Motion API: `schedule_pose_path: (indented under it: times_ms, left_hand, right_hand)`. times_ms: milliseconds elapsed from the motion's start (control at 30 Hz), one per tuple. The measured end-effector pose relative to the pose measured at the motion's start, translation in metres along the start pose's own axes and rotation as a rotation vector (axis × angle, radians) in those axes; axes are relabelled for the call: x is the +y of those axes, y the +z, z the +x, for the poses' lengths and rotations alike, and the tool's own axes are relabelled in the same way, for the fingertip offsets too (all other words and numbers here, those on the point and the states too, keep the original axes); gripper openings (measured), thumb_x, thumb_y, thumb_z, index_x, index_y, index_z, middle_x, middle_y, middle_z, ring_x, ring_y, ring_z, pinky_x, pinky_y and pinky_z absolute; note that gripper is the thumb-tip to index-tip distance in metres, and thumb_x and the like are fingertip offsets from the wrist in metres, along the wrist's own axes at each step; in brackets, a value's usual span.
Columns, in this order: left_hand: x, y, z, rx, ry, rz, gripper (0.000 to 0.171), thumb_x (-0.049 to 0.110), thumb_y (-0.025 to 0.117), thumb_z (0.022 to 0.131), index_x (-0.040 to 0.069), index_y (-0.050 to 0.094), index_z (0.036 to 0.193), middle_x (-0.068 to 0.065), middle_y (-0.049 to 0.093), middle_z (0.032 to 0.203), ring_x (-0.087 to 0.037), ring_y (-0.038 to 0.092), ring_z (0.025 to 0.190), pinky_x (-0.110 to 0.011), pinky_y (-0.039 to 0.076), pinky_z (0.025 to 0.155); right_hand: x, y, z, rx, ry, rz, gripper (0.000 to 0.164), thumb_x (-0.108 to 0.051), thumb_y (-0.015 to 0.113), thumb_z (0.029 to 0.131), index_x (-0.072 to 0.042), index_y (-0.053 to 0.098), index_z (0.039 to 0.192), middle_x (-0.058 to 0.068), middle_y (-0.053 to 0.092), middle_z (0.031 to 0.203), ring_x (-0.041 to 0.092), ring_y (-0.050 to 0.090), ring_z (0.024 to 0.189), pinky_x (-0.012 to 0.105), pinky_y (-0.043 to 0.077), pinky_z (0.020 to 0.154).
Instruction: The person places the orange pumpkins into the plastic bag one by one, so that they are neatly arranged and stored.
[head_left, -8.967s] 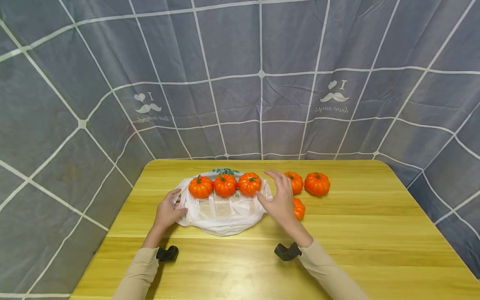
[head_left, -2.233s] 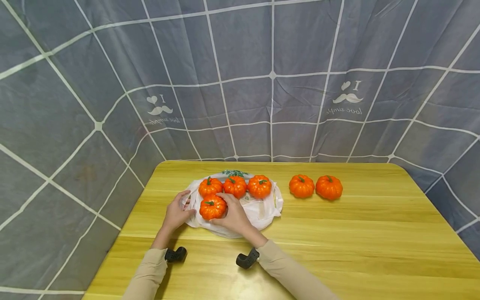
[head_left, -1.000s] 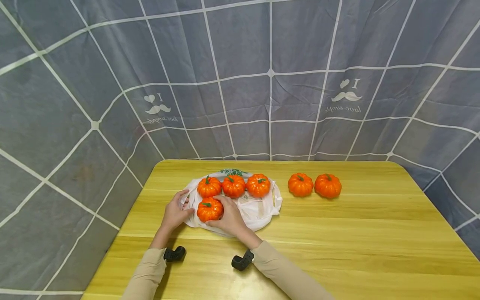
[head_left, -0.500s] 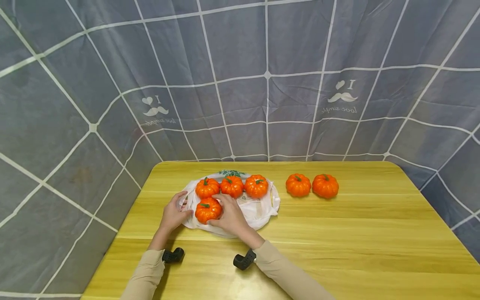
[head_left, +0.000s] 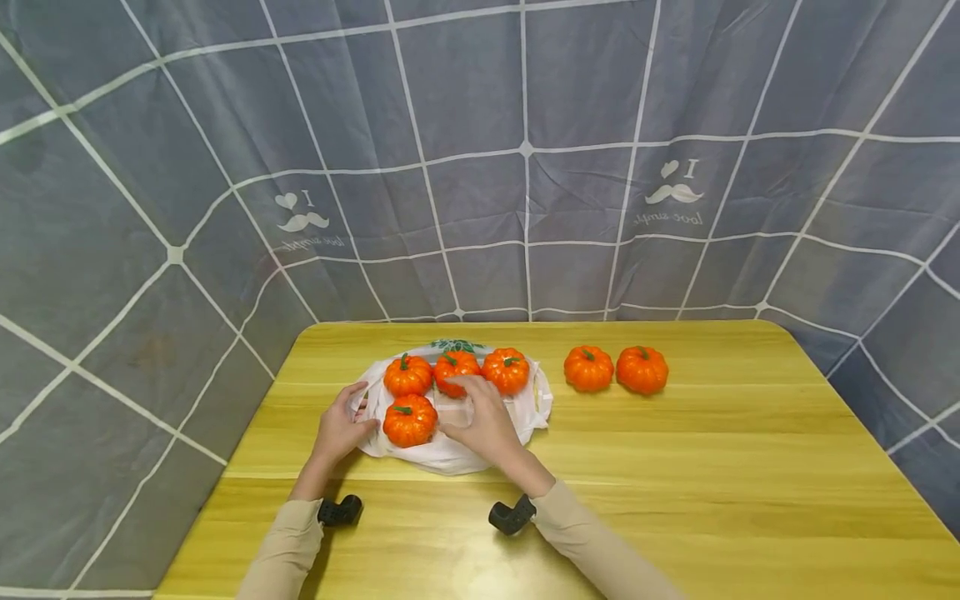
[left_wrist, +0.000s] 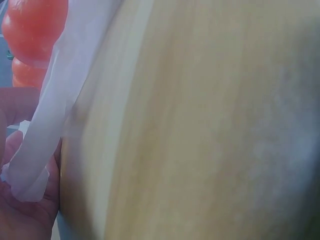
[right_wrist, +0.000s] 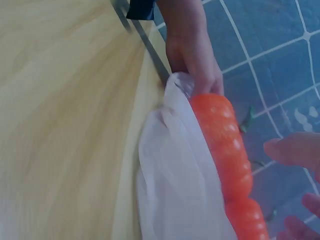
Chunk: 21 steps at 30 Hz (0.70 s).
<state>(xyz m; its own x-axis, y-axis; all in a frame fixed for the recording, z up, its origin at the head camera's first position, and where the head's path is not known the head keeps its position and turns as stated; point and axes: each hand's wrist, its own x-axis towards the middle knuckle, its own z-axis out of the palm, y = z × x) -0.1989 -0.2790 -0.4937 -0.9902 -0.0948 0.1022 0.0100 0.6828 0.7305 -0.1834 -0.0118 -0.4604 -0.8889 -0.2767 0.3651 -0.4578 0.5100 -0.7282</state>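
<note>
A white plastic bag (head_left: 450, 458) with a green print lies spread on the table, its rim raised around several small orange pumpkins. Three of these, including a pumpkin (head_left: 407, 376) at the left, form a back row. In front of them sits another pumpkin (head_left: 410, 421), with nothing gripping it. My left hand (head_left: 341, 427) holds the bag's left edge; the left wrist view shows the film (left_wrist: 45, 115) between thumb and fingers. My right hand (head_left: 487, 423), thumb and fingers spread, hovers over the bag just right of the front pumpkin. In the right wrist view its fingers (right_wrist: 295, 150) hold nothing.
Two more pumpkins stand on the wooden table (head_left: 712, 467) right of the bag: a nearer pumpkin (head_left: 588, 368) and a farther-right pumpkin (head_left: 642, 370). A grey curtain (head_left: 585, 208) with white lines hangs behind the table and along its sides.
A pumpkin from the table, right of the bag, was carried into the bag's front left. In the last half second my right hand has let go of it and drawn back rightward.
</note>
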Motion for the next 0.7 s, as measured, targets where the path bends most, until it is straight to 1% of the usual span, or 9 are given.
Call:
schedule_pose_path:
  times_ms: [67, 167, 333, 500, 600, 667, 700]
  left_hand:
    - [0.000, 0.000, 0.001, 0.002, 0.004, -0.001, 0.069, 0.005, 0.071, 0.075, 0.004, 0.045, 0.139, -0.023, 0.065, 0.112, -0.033, 0.061, 0.099, -0.039, 0.048, 0.084]
    - [0.000, -0.001, 0.000, 0.006, 0.013, 0.006, 0.069, 0.004, 0.072, 0.075, 0.004, 0.045, 0.138, -0.023, 0.065, 0.111, -0.034, 0.061, 0.099, -0.040, 0.048, 0.084]
    - [-0.001, -0.001, -0.002, 0.005, 0.013, 0.017, 0.069, 0.004, 0.072, 0.075, 0.003, 0.045, 0.138, -0.023, 0.065, 0.110, -0.033, 0.060, 0.096, -0.035, 0.048, 0.080]
    - [-0.001, -0.001, -0.002, -0.001, 0.005, 0.017, 0.069, 0.005, 0.072, 0.075, 0.003, 0.045, 0.138, -0.024, 0.064, 0.111, -0.034, 0.060, 0.096, -0.038, 0.048, 0.081]
    - [0.000, -0.001, -0.002, -0.003, 0.003, 0.015, 0.069, 0.005, 0.072, 0.075, 0.003, 0.045, 0.139, -0.024, 0.064, 0.111, -0.034, 0.060, 0.097, -0.039, 0.048, 0.083]
    - [0.000, 0.000, -0.002, -0.002, 0.004, 0.011, 0.069, 0.005, 0.072, 0.075, 0.003, 0.045, 0.139, -0.024, 0.064, 0.112, -0.034, 0.060, 0.099, -0.039, 0.047, 0.084]
    - [0.000, 0.000, -0.001, -0.003, 0.002, 0.007, 0.069, 0.005, 0.072, 0.075, 0.004, 0.045, 0.139, -0.023, 0.064, 0.112, -0.034, 0.060, 0.099, -0.040, 0.047, 0.085]
  right_hand:
    - [0.003, -0.007, -0.002, 0.022, -0.005, -0.007, 0.065, -0.017, 0.084, 0.070, -0.013, 0.056, 0.128, 0.008, 0.057, 0.128, 0.030, 0.050, 0.120, 0.046, 0.044, 0.099]
    - [0.009, -0.018, -0.005, 0.069, -0.024, -0.013, 0.063, -0.016, 0.084, 0.070, -0.011, 0.057, 0.126, 0.009, 0.058, 0.127, 0.030, 0.051, 0.119, 0.047, 0.044, 0.098]
    - [0.023, -0.031, -0.013, 0.143, -0.069, -0.056, 0.059, -0.013, 0.085, 0.068, -0.010, 0.061, 0.122, 0.009, 0.060, 0.122, 0.029, 0.052, 0.116, 0.047, 0.043, 0.098]
    - [0.038, -0.044, -0.020, 0.197, -0.086, -0.080, 0.056, -0.009, 0.085, 0.067, -0.007, 0.063, 0.118, 0.010, 0.062, 0.114, 0.029, 0.054, 0.106, 0.047, 0.044, 0.095]
    - [0.047, -0.053, -0.022, 0.226, -0.082, -0.091, 0.054, -0.009, 0.085, 0.067, -0.005, 0.063, 0.116, 0.013, 0.063, 0.110, 0.029, 0.055, 0.099, 0.045, 0.046, 0.089]
    - [0.054, -0.059, -0.024, 0.248, -0.078, -0.108, 0.053, -0.009, 0.084, 0.067, -0.004, 0.064, 0.115, 0.014, 0.064, 0.109, 0.029, 0.056, 0.097, 0.043, 0.047, 0.086]
    - [0.056, -0.062, -0.025, 0.258, -0.074, -0.111, 0.052, -0.008, 0.084, 0.067, -0.004, 0.064, 0.115, 0.014, 0.064, 0.108, 0.029, 0.056, 0.096, 0.042, 0.047, 0.082]
